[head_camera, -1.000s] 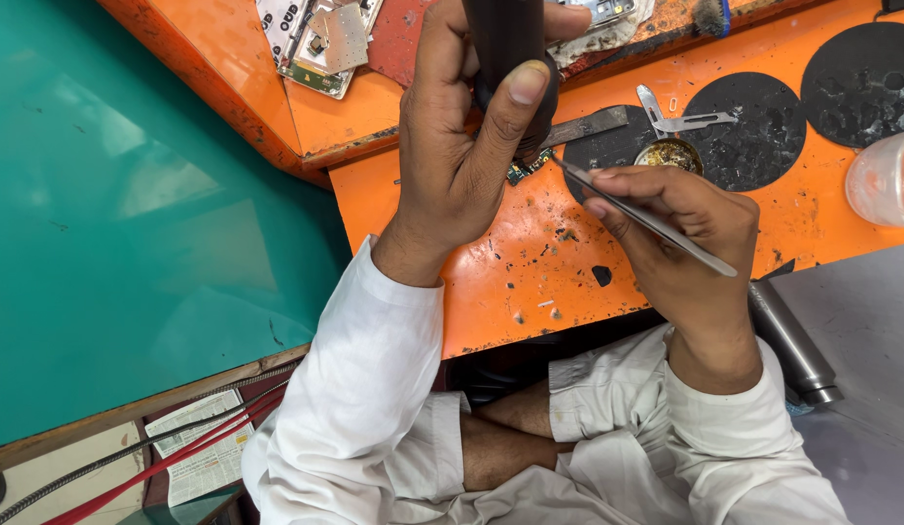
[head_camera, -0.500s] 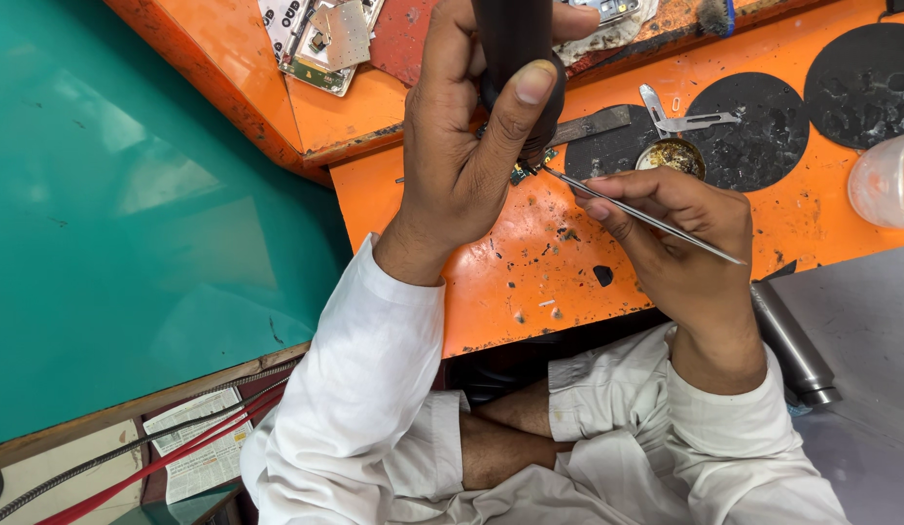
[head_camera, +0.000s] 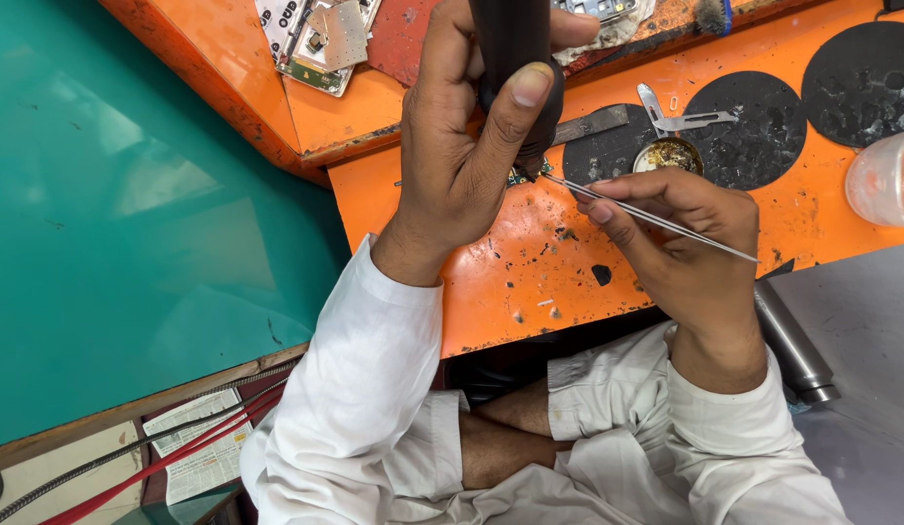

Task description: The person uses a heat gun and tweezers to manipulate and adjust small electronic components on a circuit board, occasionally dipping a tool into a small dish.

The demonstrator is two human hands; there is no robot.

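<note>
A: Since a second ago your tweezers [head_camera: 656, 219] have swung a little: the tip now sits right under the nozzle, and the black tool barely shifts.

B: And my hands, left to right?

A: Your left hand [head_camera: 461, 165] is wrapped firmly around the black handheld tool [head_camera: 515, 73], thumb pressed on its side, its lower end pointing down at the small green circuit piece [head_camera: 522, 176] on the orange bench [head_camera: 491, 282]. Your right hand [head_camera: 675, 243] pinches the tweezers between thumb and fingers, tip reaching left to that same piece.

B: What could go wrong?

A: I judge the piece is tiny and sits loose near the bench's step; a nudge from the tweezers could slide it off. If the tool end drifts, it may touch your right fingertips, which lie just beside it.

B: Anything further right?

A: The small round tin [head_camera: 670, 154] and the clear cup [head_camera: 885, 180] stand near your wrist; a wide elbow swing could knock them.
</note>
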